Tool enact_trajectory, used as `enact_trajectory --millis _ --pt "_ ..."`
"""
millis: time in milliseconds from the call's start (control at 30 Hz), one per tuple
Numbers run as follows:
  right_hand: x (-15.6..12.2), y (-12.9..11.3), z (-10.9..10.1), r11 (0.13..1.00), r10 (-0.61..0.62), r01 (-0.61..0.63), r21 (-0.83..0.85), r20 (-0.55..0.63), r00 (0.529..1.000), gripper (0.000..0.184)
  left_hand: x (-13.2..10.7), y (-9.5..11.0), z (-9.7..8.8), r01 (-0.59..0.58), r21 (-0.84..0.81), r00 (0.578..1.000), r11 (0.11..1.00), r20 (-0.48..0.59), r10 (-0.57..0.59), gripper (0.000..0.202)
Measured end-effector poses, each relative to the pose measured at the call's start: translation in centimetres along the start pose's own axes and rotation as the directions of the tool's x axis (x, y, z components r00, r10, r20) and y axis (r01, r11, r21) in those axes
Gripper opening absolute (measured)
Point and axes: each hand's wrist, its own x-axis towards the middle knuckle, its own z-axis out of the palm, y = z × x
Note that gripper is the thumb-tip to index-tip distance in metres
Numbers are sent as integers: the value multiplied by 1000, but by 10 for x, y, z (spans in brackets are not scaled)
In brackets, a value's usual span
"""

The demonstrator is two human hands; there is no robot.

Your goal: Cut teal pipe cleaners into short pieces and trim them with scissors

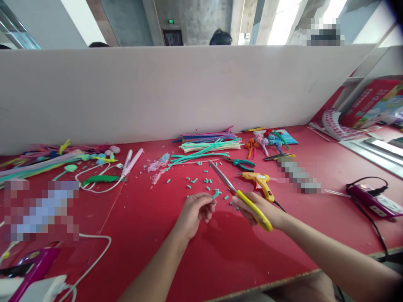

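Note:
My left hand [197, 209] is closed in a pinch on a short green pipe cleaner piece [215, 195] above the red table. In my right hand [269, 213] is a pair of scissors [250, 203] with yellow handles, its blades pointing up and to the left, away from me. Whether the blades are fully closed is hard to make out. Several cut green pieces [206, 180] lie scattered just beyond both hands. Farther back, long green pipe cleaners [201, 155] rest in a loose pile in front of white and purple bundles.
A yellow glue gun [260, 180] and teal-handled pliers [242, 163] lie beyond my right hand. Colourful pipe cleaner figures [262, 142] sit behind them. A purple power strip [374, 199] stands at right. On the left are a pink hair straightener [131, 163] and a green-handled cutter [102, 179]. A white partition [157, 92] borders the back.

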Motion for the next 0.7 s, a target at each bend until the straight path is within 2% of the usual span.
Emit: enact_trajectory --millis 67,267,433,700 --pt "-16 2 -6 997 68 -65 -39 95 993 39 -1 4 -2 -40 -16 998 999 -41 40 18" --pt "-42 7 -2 975 144 -109 -193 176 974 39 -2 5 0 -96 -19 991 995 -98 94 17" --pt "-39 5 10 981 131 -106 -163 157 979 38 -2 2 1 -74 -8 991 997 -108 73 16" --pt "-35 10 14 975 213 -206 -86 87 973 41 -1 5 -2 -96 -27 990 995 -103 93 21"
